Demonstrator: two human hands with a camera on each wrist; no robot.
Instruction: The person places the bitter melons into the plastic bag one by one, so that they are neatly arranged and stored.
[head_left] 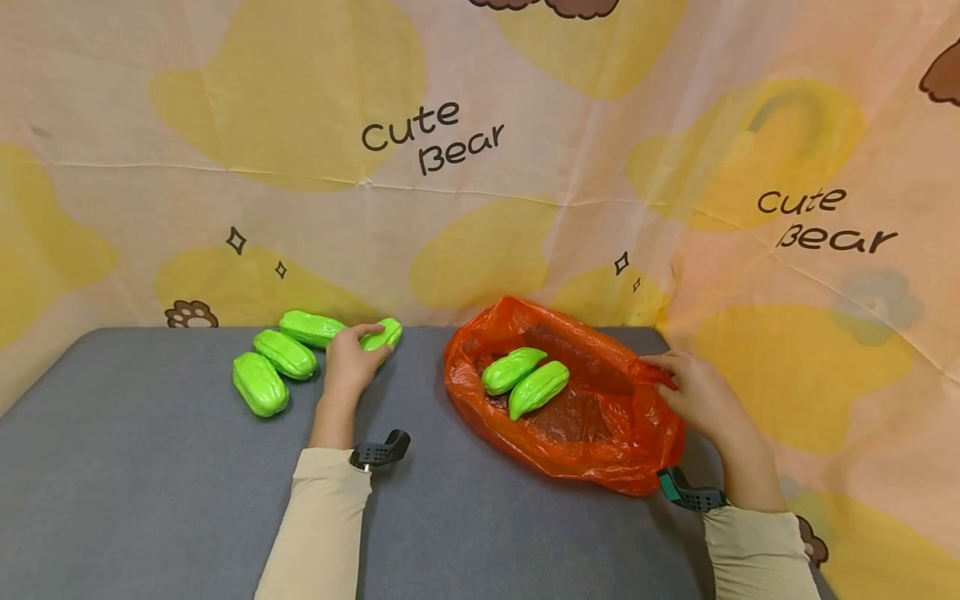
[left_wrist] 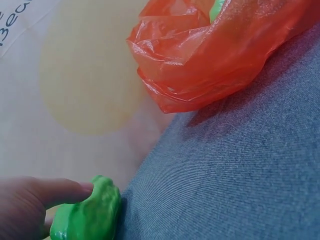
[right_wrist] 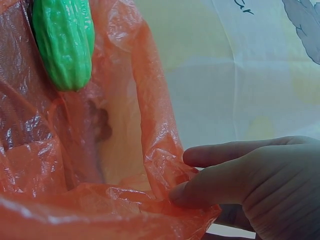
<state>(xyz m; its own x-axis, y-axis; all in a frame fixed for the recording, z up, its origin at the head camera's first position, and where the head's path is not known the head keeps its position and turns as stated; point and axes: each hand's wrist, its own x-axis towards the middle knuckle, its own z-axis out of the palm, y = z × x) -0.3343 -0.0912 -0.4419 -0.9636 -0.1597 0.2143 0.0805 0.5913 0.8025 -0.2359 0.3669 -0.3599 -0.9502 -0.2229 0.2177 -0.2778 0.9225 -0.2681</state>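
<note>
Green gourd [head_left: 387, 332] is gripped between thumb and fingers of the left hand [head_left: 352, 360], long axis slanting away rightward; to that hand's right, the red bag [head_left: 592, 462] is pinched at its rim by the right hand [head_left: 699, 393].

Red plastic bag [head_left: 555, 463]: translucent and crinkled, it lies on the worktop [head_left: 150, 483] with its mouth open upward, its right rim pinched by the fingers [head_left: 662, 362] of the right hand [head_left: 699, 402]. Inside lie 2 glossy, ridged green vegetables [head_left: 540, 389], side by side, tapered ends facing opposite ways. Well to the left, 3 loose vegetables [head_left: 285, 354] form a slanting row. A 6th vegetable [head_left: 386, 335], right of the row's rearmost, is gripped by the fingers of the left hand [head_left: 347, 360].
</note>
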